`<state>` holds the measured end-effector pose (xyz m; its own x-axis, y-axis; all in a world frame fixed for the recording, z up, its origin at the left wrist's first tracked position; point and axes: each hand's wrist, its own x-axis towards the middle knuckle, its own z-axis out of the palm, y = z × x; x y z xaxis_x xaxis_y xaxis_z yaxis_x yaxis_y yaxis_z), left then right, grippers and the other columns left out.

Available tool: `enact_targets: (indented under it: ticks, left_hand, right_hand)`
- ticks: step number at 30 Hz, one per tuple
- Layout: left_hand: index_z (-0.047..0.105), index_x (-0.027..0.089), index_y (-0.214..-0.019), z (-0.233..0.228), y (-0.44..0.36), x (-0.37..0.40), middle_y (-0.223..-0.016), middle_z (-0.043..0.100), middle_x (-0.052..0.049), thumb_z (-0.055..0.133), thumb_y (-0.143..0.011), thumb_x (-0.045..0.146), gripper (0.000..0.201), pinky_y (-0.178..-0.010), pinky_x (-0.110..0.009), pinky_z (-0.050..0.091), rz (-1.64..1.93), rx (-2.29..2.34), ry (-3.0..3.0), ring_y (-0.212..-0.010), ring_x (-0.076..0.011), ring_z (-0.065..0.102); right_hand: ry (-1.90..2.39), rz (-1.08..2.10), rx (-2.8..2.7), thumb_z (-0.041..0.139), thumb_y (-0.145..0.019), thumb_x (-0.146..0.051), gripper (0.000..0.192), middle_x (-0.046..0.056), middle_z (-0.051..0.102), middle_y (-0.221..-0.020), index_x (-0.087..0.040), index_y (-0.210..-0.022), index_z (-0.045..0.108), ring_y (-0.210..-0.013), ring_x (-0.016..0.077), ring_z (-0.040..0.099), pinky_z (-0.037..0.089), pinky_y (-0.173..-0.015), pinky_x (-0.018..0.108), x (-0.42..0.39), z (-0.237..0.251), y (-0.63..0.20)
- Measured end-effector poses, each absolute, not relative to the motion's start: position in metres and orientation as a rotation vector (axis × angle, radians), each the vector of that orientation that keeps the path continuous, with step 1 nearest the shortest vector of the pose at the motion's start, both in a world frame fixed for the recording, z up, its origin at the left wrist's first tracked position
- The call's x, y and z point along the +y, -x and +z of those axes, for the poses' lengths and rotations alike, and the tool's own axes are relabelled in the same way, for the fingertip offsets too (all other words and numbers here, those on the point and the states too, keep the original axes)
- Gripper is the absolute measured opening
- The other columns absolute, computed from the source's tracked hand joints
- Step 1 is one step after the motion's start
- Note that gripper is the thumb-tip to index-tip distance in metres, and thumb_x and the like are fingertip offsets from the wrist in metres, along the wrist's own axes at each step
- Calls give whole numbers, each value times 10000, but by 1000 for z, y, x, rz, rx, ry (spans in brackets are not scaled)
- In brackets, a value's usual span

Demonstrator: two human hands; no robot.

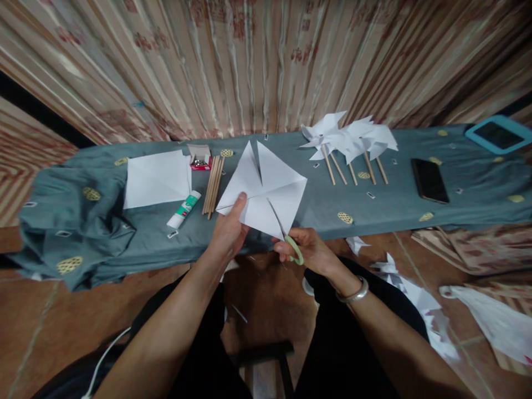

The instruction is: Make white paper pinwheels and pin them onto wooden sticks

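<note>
1. The left hand [230, 227] pinches a square white sheet of paper [282, 185] at its lower left, thumb on top and the other fingers beneath.
2. The right hand [305, 249] has its fingers closed around the handles of a pair of scissors with pale green grips [296, 252]; a silver metal bangle [354, 292] circles that wrist.
3. The sheet is held over the front edge of a long table covered in grey-green patterned cloth [394, 205]. Its top corner is split by a slit running toward the middle, and a scissor blade lies across its lower corner, pointing inward. A thin line at the left corner looks like another cut, though the view is too soft to be sure.
4. Left of the sheet lie a bundle of slim wooden sticks [213, 185], a small open red cardboard box [202, 166] with shiny metal bits inside, a white-and-green glue stick [184, 209] and a stack of white paper [155, 180].
5. To the right, white paper pinwheels on wooden sticks [351, 138] lie overlapping near the back edge.
6. Farther right are a black rectangular phone [430, 181] and a blue-framed tablet [499, 134].
7. White paper scraps [415, 296] lie on the brown tiled floor.
</note>
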<state>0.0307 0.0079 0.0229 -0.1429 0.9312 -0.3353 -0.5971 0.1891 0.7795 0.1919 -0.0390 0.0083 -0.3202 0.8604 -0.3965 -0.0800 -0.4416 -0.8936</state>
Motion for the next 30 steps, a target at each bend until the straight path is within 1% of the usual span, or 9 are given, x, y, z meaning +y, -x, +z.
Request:
enact_targets:
  ticks: [4, 9, 14, 17, 21, 24, 26, 30]
  left_hand:
    - [596, 193, -1267, 23, -30, 8, -1101, 733, -74, 657, -852, 196, 420, -927, -332, 544, 1397, 1023, -427, -1027, -209, 687]
    - [630, 204, -1222, 24, -31, 8, -1090, 738, -62, 627, -870, 184, 353, -926, -314, 544, 1392, 1016, -424, -1038, -205, 686]
    - [642, 165, -1183, 25, -28, 11, -1032, 751, -66, 606, -879, 142, 307, -932, -290, 540, 1412, 1040, -374, -1019, -184, 694]
    - [648, 164, -1163, 24, -20, 16, -1030, 754, -56, 586, -886, 125, 287, -930, -282, 543, 1457, 1030, -356, -982, -171, 704]
    - [660, 150, -1126, 20, -4, 23, -1063, 748, -66, 603, -871, 129, 262, -926, -267, 541, 1529, 962, -403, -942, -158, 713]
    - [669, 143, -1088, 19, 4, 25, -1057, 748, -71, 628, -841, 131, 250, -926, -269, 540, 1551, 983, -398, -941, -165, 714]
    - [678, 145, -1064, 19, 6, 24, -1041, 751, -68, 642, -816, 131, 251, -930, -279, 538, 1543, 992, -420, -954, -175, 711]
    - [690, 139, -1035, 21, 5, 17, -990, 755, -75, 696, -737, 150, 298, -932, -328, 536, 1415, 973, -542, -987, -217, 704]
  right_hand:
    - [1236, 1833, -1058, 902, -499, -412, 390, -43, 611, -509, -154, -690, 680, -469, 70, 543, 420, -462, 204, -39, 7, -191]
    - [1236, 1851, -1098, 884, -524, -451, 409, -40, 615, -530, -159, -709, 665, -475, 67, 529, 406, -464, 203, -39, 6, -191]
    - [1267, 1860, -1270, 798, -636, -558, 473, 2, 661, -670, -150, -832, 658, -568, 80, 551, 427, -529, 212, -39, 10, -195]
    - [1254, 1852, -1396, 719, -692, -639, 525, 9, 652, -695, -148, -864, 646, -594, 85, 542, 430, -564, 225, -39, 13, -201]
    - [1261, 1911, -1483, 702, -666, -693, 593, 12, 642, -686, -138, -865, 641, -599, 94, 537, 412, -545, 229, -37, 22, -217]
    - [1314, 1918, -1465, 746, -654, -647, 556, 9, 651, -669, -139, -855, 646, -567, 87, 540, 395, -511, 217, -33, 27, -234]
    - [1365, 1770, -1373, 760, -647, -632, 535, 4, 662, -659, -152, -860, 654, -545, 82, 534, 394, -500, 214, -28, 28, -244]
    - [1412, 1338, -1188, 814, -611, -566, 505, 16, 704, -717, -187, -908, 665, -601, 113, 579, 459, -573, 248, -15, 24, -253]
